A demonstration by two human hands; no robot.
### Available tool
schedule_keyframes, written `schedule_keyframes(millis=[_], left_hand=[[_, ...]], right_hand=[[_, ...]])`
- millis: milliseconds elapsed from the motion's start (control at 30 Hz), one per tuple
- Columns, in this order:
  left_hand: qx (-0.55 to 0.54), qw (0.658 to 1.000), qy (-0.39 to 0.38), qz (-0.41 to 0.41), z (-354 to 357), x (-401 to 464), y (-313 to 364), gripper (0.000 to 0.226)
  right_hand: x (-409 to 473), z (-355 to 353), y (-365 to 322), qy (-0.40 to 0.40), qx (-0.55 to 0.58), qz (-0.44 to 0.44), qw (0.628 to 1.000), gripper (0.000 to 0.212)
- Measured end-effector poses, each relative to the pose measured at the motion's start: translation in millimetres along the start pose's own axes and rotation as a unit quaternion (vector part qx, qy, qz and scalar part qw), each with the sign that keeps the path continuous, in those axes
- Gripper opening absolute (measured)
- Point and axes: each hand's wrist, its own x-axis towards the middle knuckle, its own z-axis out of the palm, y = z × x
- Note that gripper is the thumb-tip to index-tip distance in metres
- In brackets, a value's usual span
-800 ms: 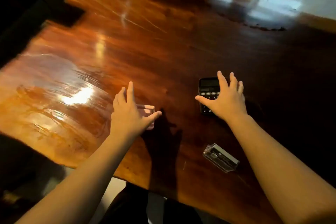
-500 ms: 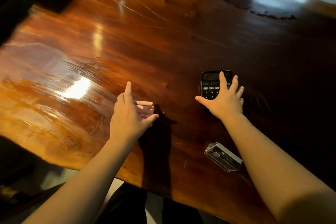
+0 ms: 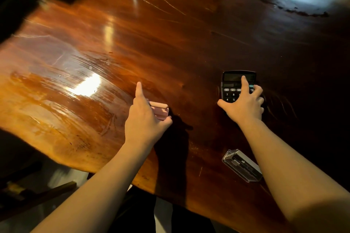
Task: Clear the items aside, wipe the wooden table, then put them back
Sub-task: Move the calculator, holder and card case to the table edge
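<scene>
My left hand (image 3: 146, 119) has its grip around a small pink case (image 3: 160, 109), thumb on the near side, index finger sticking straight out, roughly mid tabletop (image 3: 170, 43) toward the near edge. Right hand (image 3: 244, 104) is spread flat over the black calculator (image 3: 237, 84), fingers on the keys w/ thumb at its left edge, can't tell if it's actually grabbing it or just resting. Clear plastic box (image 3: 242, 165) w/ smth dark inside lies by the near edge, just beside my right forearm.
</scene>
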Motion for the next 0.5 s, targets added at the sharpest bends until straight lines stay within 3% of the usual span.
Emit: schedule_keyframes(millis=[500], left_hand=[[-0.035, 0.998, 0.054, -0.027, -48.2, 14.8, -38.6, 0.130]], right_hand=[[-44.8, -1.3, -72.5, 0.008, 0.049, -0.104, 0.993, 0.111]])
